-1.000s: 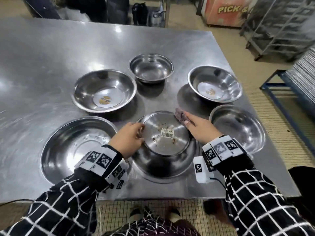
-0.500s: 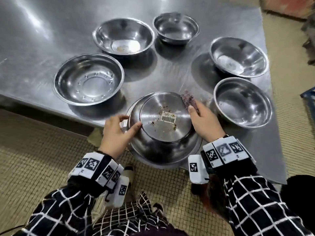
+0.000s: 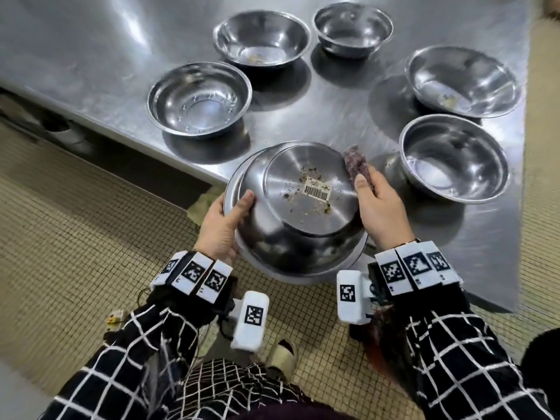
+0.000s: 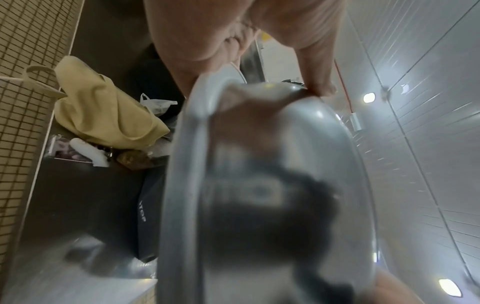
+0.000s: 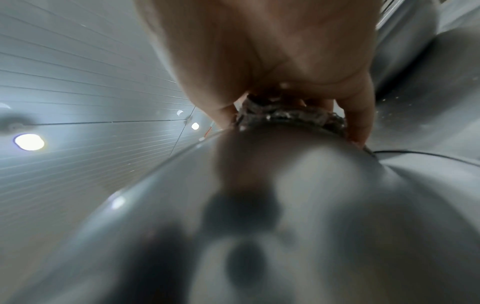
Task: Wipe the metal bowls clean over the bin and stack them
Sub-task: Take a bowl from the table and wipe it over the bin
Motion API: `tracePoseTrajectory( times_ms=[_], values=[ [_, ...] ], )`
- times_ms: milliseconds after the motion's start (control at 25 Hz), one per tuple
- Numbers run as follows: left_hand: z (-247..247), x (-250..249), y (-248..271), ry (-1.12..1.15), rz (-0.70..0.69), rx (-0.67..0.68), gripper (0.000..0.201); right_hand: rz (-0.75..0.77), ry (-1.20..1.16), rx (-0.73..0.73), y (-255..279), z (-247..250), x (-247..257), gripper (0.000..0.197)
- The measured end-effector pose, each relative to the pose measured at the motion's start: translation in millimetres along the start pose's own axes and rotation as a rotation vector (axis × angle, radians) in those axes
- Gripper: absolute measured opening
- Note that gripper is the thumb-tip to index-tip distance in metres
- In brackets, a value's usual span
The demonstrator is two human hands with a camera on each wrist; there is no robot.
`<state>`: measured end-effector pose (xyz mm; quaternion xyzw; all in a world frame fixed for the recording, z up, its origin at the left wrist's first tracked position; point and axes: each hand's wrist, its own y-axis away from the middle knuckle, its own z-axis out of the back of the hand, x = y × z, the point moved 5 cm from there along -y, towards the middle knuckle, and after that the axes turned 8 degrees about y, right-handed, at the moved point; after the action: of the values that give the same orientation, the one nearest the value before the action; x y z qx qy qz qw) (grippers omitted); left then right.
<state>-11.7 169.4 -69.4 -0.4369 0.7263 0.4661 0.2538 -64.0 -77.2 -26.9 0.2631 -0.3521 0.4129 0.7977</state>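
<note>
An upturned metal bowl with a barcode sticker and food crumbs on its base is held tilted at the table's near edge, half out over the floor. A second rim shows under it, so it may be two nested bowls. My left hand grips its left rim, the thumb on the outer wall; in the left wrist view the bowl fills the frame under my left hand. My right hand holds a purple-grey cloth against the bowl's right side. In the right wrist view my right hand pinches the cloth on the bowl.
Several empty upright bowls stand on the steel table: the nearest are at the left and the right. A yellow bag and a dark bag lie under the table. The floor is tiled.
Both hands have drawn the upturned bowl from the table top toward me, past the near edge, and tilted it. The cloth has stayed against its right side.
</note>
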Motion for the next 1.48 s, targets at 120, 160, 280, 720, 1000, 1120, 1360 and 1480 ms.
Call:
tracePoseTrajectory(
  times_ms=[120,160,280,720,1000,1120,1360,1480],
  values=[
    [-9,-22,9,0.029,-0.060,0.039,0.076,0.088,0.038,-0.009,0,14,20,0.041],
    [-16,-29,12,0.047,-0.076,0.053,0.074,0.141,0.043,-0.026,1,24,30,0.041],
    [-50,-54,19,0.079,-0.101,0.134,0.060,0.228,0.123,-0.119,-1,62,57,0.039],
    [-261,-34,0,-0.061,0.165,0.512,0.082,-0.003,0.336,-0.569,20,248,9,0.030],
    [-381,69,27,-0.266,0.395,0.704,0.050,-0.300,0.337,-0.806,94,346,-69,0.040],
    [-413,123,31,-0.353,0.381,0.635,0.051,-0.464,0.308,-0.801,122,378,-123,0.045],
    [-461,199,67,-0.498,0.175,0.585,0.047,-0.439,0.357,-0.708,129,446,-208,0.031],
    [-468,235,54,-0.530,0.108,0.493,0.069,-0.368,0.438,-0.642,101,481,-224,0.031]
  ],
)
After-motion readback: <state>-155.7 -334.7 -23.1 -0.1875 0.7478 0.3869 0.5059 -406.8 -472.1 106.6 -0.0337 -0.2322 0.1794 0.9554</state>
